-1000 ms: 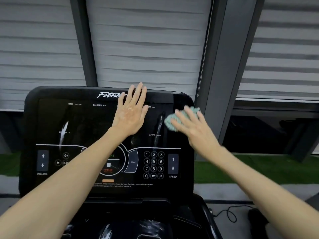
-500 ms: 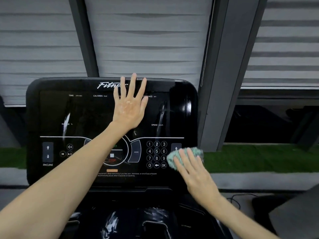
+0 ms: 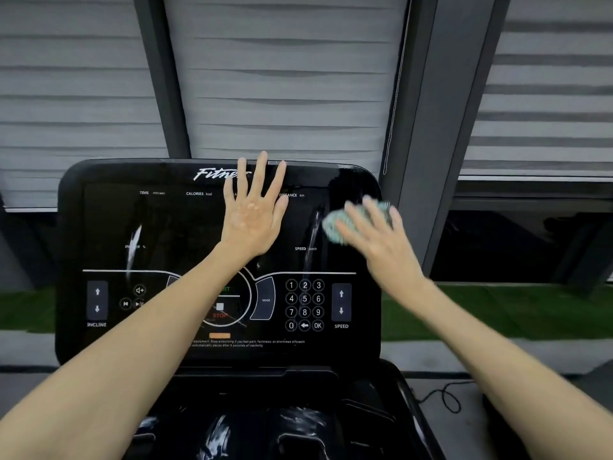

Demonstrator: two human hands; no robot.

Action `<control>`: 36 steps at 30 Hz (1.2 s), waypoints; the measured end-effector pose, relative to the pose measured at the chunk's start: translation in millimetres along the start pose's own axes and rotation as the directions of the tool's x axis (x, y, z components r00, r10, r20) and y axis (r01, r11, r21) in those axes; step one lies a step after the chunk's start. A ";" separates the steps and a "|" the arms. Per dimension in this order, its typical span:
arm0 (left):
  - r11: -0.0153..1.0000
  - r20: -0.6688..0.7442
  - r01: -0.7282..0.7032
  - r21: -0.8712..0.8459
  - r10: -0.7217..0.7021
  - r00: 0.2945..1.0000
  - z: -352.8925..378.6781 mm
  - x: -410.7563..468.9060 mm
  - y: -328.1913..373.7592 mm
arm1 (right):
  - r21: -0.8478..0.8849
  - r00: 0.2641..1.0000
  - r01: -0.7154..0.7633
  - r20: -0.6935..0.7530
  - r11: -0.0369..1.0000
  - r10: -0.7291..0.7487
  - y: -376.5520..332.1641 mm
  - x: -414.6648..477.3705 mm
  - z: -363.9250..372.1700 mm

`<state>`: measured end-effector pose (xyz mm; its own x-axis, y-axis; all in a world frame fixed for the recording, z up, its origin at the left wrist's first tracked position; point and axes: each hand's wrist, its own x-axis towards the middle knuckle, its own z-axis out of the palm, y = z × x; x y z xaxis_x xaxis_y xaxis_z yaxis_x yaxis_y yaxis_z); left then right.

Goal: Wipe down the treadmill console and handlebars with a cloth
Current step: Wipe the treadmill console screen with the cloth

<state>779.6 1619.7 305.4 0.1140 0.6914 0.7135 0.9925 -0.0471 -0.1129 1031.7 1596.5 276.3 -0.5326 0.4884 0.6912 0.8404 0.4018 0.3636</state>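
My left hand lay flat and released on the console; my right hand pressed the cloth with straight fingers near its top-right corner.

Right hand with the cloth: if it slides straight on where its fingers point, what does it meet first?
Probably only bare console up to its top rim, passing close beside the left hand. The right hand is blurred, so its line is uncertain.

Grey blinds behind; green turf (cable nearby).
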 end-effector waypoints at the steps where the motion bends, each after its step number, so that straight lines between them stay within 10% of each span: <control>1: 1.000 0.002 0.001 -0.002 -0.001 1.000 0.1 -0.1 0.0 | 0.003 1.000 -0.025 -0.004 1.000 0.025 8.4 21.4 -3.1; 11: 1.000 -0.034 0.002 -0.018 -0.003 0.999 2.9 -0.4 0.2 | 0.156 0.991 -0.039 -0.122 0.987 0.058 -30.7 -41.7 24.2; 19: 1.000 -0.046 0.000 -0.022 -0.001 0.999 4.6 0.2 0.6 | 0.106 0.967 0.171 0.170 0.979 -0.188 -85.1 -188.1 38.1; 24: 1.000 -0.044 0.000 -0.014 -0.001 0.999 3.9 -0.7 1.4 | 0.084 0.952 0.270 0.126 0.959 -0.279 -54.5 -132.0 28.2; 36: 1.000 -0.025 0.002 -0.025 -0.003 1.000 -1.4 -1.1 1.6 | 0.038 0.999 -0.029 -0.012 0.999 0.029 15.3 66.1 -6.9</control>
<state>781.1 1617.9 305.3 0.1126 0.6733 0.7308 0.9935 -0.0635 -0.0945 1010.1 1629.6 331.9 -0.5064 0.4910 0.7089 0.8512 0.4163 0.3197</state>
